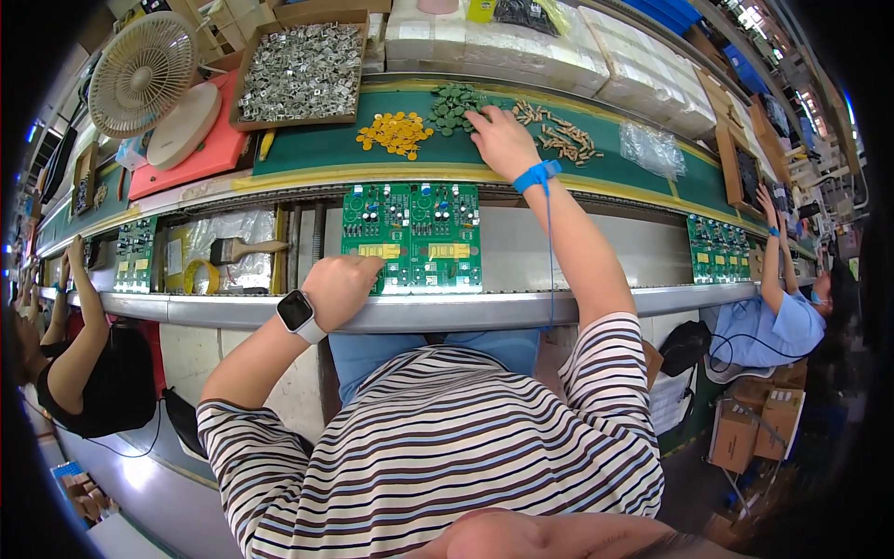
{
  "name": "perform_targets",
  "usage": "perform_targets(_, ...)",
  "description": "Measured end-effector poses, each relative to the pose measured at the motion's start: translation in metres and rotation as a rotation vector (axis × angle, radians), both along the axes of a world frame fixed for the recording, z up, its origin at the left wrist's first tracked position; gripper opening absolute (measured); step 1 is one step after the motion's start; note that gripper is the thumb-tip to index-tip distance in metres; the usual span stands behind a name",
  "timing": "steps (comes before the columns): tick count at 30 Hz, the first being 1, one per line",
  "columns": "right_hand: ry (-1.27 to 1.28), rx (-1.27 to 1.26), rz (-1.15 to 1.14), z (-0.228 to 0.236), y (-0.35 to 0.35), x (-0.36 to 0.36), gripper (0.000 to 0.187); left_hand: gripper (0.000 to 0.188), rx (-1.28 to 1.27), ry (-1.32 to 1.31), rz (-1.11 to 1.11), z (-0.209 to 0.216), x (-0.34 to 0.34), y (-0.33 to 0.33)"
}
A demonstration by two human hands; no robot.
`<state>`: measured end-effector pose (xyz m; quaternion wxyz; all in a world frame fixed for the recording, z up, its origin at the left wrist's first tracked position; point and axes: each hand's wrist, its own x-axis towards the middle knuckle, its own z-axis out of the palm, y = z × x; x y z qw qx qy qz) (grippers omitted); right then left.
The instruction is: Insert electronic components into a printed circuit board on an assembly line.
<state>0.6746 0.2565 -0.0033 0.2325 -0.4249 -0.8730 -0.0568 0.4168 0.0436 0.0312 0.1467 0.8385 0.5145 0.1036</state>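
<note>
My left hand (pixel 340 283), with a watch on its wrist, is closed at the lower left corner of a green circuit board panel (pixel 410 224). Its fingertips touch or hover over the panel; what they hold, if anything, is hidden. The panel carries two alike halves with yellow parts, black and blue capacitors. My right hand (pixel 504 142), wearing a blue wrist strap (pixel 537 175) with a cord, reaches across to a pile of dark green discs (pixel 451 107). Its fingers are apart at the pile's right edge. Yellow discs (pixel 395 135) lie left of that pile, small tan cylindrical parts (pixel 568 138) right of it.
Behind the yellow discs is a cardboard box (pixel 240 119) of small metal parts. A fan (pixel 142 76) stands at far left. A brush (pixel 247 249) and a yellow tape roll (pixel 200 277) lie left of the panel. More boards (pixel 717 250) sit to the right; co-workers (pixel 773 312) are on both sides.
</note>
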Motion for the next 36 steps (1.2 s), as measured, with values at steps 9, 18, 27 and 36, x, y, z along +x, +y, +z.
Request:
perform_targets(9, -0.061, -0.002, -0.069, -0.017, 0.004, -0.005, 0.012, 0.016, 0.002, -0.028, -0.017, 0.0, -0.002, 0.0)
perform_targets(18, -0.106, 0.057, -0.339, -0.008, -0.011, 0.039, 0.013, 0.016, -0.024, -0.001, -0.005, -0.001, -0.003, -0.001)
perform_targets(27, -0.086, 0.017, -0.145, -0.01, -0.013, 0.062, 0.009, 0.016, 0.025, 0.017, -0.039, -0.004, -0.003, 0.002)
perform_targets(36, 0.296, -0.182, -0.088, 0.022, -0.045, 0.033, 0.006, 0.021, 0.054, 0.203, -0.153, 0.008, 0.004, 0.002)
